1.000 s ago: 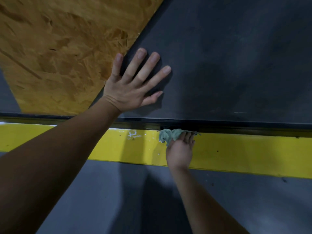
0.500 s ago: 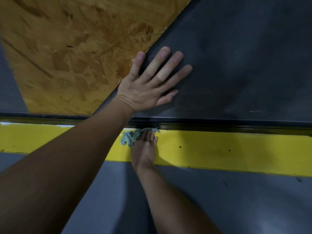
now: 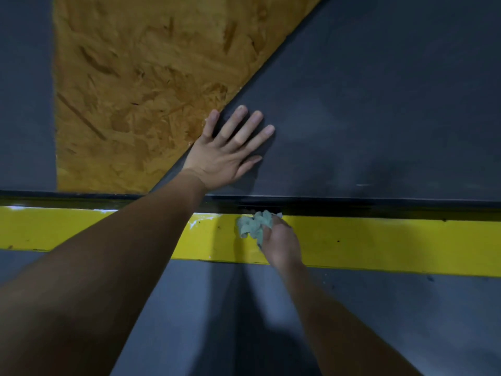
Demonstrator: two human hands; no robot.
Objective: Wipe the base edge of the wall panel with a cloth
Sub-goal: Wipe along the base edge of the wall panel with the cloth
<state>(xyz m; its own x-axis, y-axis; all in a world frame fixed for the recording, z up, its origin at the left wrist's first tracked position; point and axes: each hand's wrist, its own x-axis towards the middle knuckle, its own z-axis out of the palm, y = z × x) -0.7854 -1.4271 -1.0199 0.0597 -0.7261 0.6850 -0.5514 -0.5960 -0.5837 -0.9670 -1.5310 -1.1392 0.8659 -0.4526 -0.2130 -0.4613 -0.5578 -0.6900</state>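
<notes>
**One more stroke, back to the right**

Starts at the left with chipboard (image 3: pixel 141 90) set into the wall, untouched. Braces on the dark panel (image 3: pixel 379 104) with the left hand (image 3: pixel 225 156), palm flat, fingers straight and spread, holding nothing; same place across the diagonal seam as a second ago. Grips the crumpled cloth (image 3: pixel 253 225) in the right hand (image 3: pixel 282 245), fingers curled round it, low and just right of the left wrist. Presses the cloth against the base edge (image 3: pixel 379 206), right where the panel meets the yellow stripe (image 3: pixel 379 240).

Has swept back rightward: sat directly under the left wrist half a second ago, and roughly at the present spot a second ago. Reads as a short back-and-forth scrub over one patch rather than a steady run along the edge. Leaves white smears (image 3: pixel 200 219) on the stripe just left of the cloth. Seems to leave the long stretch of edge further right still to do, so probably calls for a longer pass that way.
</notes>
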